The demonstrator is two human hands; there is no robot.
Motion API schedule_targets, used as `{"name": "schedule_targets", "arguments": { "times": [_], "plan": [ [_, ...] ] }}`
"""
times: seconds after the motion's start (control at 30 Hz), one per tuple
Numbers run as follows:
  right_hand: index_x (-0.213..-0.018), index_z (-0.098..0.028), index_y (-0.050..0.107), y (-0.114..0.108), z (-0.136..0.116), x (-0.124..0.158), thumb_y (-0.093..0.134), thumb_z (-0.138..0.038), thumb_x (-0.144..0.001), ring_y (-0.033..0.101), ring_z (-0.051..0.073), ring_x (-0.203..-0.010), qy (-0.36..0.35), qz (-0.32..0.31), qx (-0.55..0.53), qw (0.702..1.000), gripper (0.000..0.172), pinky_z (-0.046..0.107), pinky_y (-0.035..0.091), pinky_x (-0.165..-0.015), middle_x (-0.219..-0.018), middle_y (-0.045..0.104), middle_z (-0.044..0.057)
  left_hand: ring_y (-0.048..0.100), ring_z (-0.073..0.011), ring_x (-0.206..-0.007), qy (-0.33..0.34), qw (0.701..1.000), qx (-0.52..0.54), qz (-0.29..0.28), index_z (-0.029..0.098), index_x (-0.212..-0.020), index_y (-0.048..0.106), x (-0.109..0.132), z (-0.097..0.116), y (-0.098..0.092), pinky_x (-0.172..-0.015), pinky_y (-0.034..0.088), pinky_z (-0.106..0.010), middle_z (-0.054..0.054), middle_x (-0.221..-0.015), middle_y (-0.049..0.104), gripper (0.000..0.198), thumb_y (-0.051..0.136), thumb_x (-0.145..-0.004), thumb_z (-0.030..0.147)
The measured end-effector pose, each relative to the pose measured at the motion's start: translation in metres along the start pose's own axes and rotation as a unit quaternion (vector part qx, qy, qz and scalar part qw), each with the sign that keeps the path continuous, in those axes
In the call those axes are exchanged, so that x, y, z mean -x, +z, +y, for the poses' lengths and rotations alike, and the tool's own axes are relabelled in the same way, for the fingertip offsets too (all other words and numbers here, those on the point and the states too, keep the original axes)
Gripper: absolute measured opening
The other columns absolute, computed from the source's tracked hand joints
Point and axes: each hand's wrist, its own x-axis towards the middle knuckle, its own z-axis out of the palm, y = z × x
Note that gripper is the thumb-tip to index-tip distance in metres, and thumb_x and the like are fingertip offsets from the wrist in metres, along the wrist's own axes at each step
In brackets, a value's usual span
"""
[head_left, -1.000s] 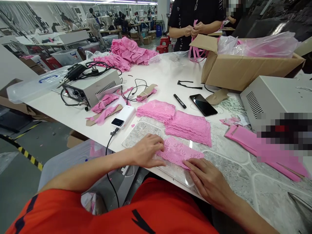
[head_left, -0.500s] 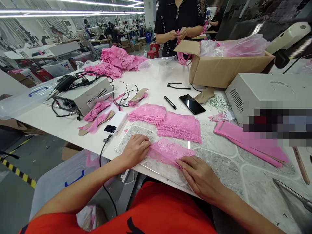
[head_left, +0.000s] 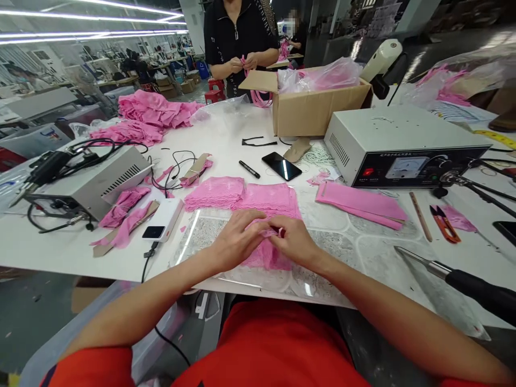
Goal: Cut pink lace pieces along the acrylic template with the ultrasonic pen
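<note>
A piece of pink lace [head_left: 269, 255] hangs from my two hands just above the near part of the marbled mat [head_left: 326, 246]. My left hand [head_left: 238, 240] pinches its upper edge from the left. Close beside it, my right hand [head_left: 293, 239] grips the same edge, fingertips almost meeting the left ones. Just behind my hands lie two stacks of pink lace, a left stack [head_left: 215, 192] and a right stack [head_left: 271, 196], the right one partly covered by my fingers. Folded pink fabric strips [head_left: 358, 204] rest to the right.
A soldering-type tool [head_left: 451, 274] with a metal tip lies at right, near orange thread snips [head_left: 444, 223]. Behind are a control box [head_left: 403, 145], a phone [head_left: 281, 165], a marker [head_left: 249, 169] and a cardboard box [head_left: 310, 110]. A power bank [head_left: 163, 219] sits left. Another person [head_left: 241, 45] stands across the table.
My hands have come together and lifted the lace's edge, where before they were apart holding it spread on the mat. The view has turned right, bringing the control box front and snips into sight.
</note>
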Motion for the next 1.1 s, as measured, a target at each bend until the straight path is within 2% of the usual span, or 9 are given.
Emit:
{"name": "schedule_targets", "arguments": {
  "times": [0.2, 0.33, 0.4, 0.6, 0.7, 0.83, 0.93, 1.0, 1.1],
  "plan": [
    [-0.089, -0.02, 0.076, -0.022, 0.022, 0.02, 0.055, -0.016, -0.076, 0.064, 0.013, -0.061, 0.06, 0.049, -0.033, 0.996, 0.025, 0.025, 0.05, -0.058, -0.076, 0.075, 0.001, 0.062, -0.0266, -0.108, -0.068, 0.996, 0.018, -0.047, 0.017, -0.11, 0.058, 0.034, -0.002, 0.024, -0.091, 0.053, -0.043, -0.014, -0.117, 0.062, 0.027, 0.064, -0.09, 0.034],
    [-0.088, -0.019, 0.076, -0.044, 0.022, 0.036, 0.061, -0.037, -0.081, 0.067, 0.016, -0.065, 0.11, 0.089, -0.068, 0.988, 0.024, 0.026, 0.052, -0.057, -0.078, 0.075, 0.004, 0.063, -0.0227, -0.101, -0.082, 0.994, 0.027, -0.065, 0.019, -0.092, 0.064, 0.043, 0.0, 0.028, -0.088, 0.053, -0.039, -0.01, -0.11, 0.065, 0.008, 0.062, -0.092, 0.026],
    [-0.085, -0.019, 0.075, -0.06, 0.023, 0.052, 0.063, -0.046, -0.079, 0.067, 0.017, -0.064, 0.148, 0.135, -0.067, 0.977, 0.03, 0.026, 0.051, -0.055, -0.077, 0.075, 0.004, 0.064, -0.0208, -0.1, -0.09, 0.993, 0.031, -0.066, 0.019, -0.088, 0.064, 0.043, 0.0, 0.028, -0.089, 0.053, -0.037, -0.008, -0.11, 0.065, 0.009, 0.057, -0.093, 0.021],
    [-0.093, -0.021, 0.075, -0.107, 0.049, 0.127, 0.061, -0.05, -0.08, 0.066, 0.023, -0.062, 0.254, 0.28, 0.153, 0.913, 0.035, 0.034, 0.051, -0.06, -0.07, 0.072, 0.006, 0.063, -0.0204, -0.103, -0.114, 0.99, 0.05, -0.065, 0.018, -0.096, 0.063, 0.044, 0.002, 0.021, -0.091, 0.052, -0.036, -0.009, -0.111, 0.065, 0.008, 0.057, -0.094, 0.023],
    [-0.097, -0.021, 0.073, -0.117, 0.069, 0.154, 0.057, -0.043, -0.084, 0.069, 0.029, -0.071, 0.271, 0.272, 0.273, 0.882, 0.031, 0.039, 0.05, -0.061, -0.074, 0.072, 0.01, 0.062, -0.0236, -0.105, -0.109, 0.989, 0.055, -0.079, 0.019, -0.109, 0.064, 0.042, 0.001, 0.021, -0.09, 0.051, -0.039, -0.011, -0.113, 0.065, 0.021, 0.064, -0.091, 0.031],
    [-0.113, -0.019, 0.068, -0.122, 0.079, 0.161, 0.049, -0.036, -0.09, 0.068, 0.03, -0.073, 0.235, 0.225, 0.36, 0.875, 0.034, 0.039, 0.047, -0.058, -0.086, 0.072, 0.013, 0.063, -0.0232, -0.098, -0.099, 0.99, 0.064, -0.083, 0.017, -0.104, 0.067, 0.038, -0.003, 0.025, -0.084, 0.049, -0.038, -0.01, -0.106, 0.065, 0.016, 0.063, -0.092, 0.028],
    [-0.127, -0.016, 0.06, -0.119, 0.067, 0.151, 0.053, -0.038, -0.09, 0.067, 0.028, -0.079, 0.162, 0.231, 0.414, 0.866, 0.043, 0.037, 0.047, -0.058, -0.105, 0.069, 0.015, 0.062, -0.0204, -0.093, -0.096, 0.99, 0.073, -0.076, 0.017, -0.095, 0.067, 0.037, -0.005, 0.027, -0.082, 0.047, -0.035, -0.007, -0.1, 0.065, 0.012, 0.057, -0.094, 0.022],
    [-0.124, -0.019, 0.061, -0.11, 0.051, 0.139, 0.056, -0.035, -0.091, 0.066, 0.026, -0.088, 0.082, 0.234, 0.436, 0.865, 0.037, 0.036, 0.051, -0.066, -0.11, 0.067, 0.013, 0.062, -0.0191, -0.092, -0.099, 0.989, 0.079, -0.073, 0.018, -0.092, 0.067, 0.037, -0.006, 0.028, -0.082, 0.046, -0.034, -0.006, -0.098, 0.064, 0.014, 0.054, -0.095, 0.019],
    [-0.11, -0.022, 0.064, -0.082, 0.026, 0.121, 0.058, -0.024, -0.091, 0.064, 0.02, -0.092, -0.059, 0.162, 0.347, 0.922, 0.02, 0.032, 0.054, -0.081, -0.1, 0.068, 0.006, 0.062, -0.0186, -0.092, -0.109, 0.988, 0.08, -0.074, 0.017, -0.089, 0.067, 0.039, -0.005, 0.028, -0.082, 0.045, -0.033, -0.006, -0.098, 0.064, 0.014, 0.054, -0.095, 0.018]
  ]
}}
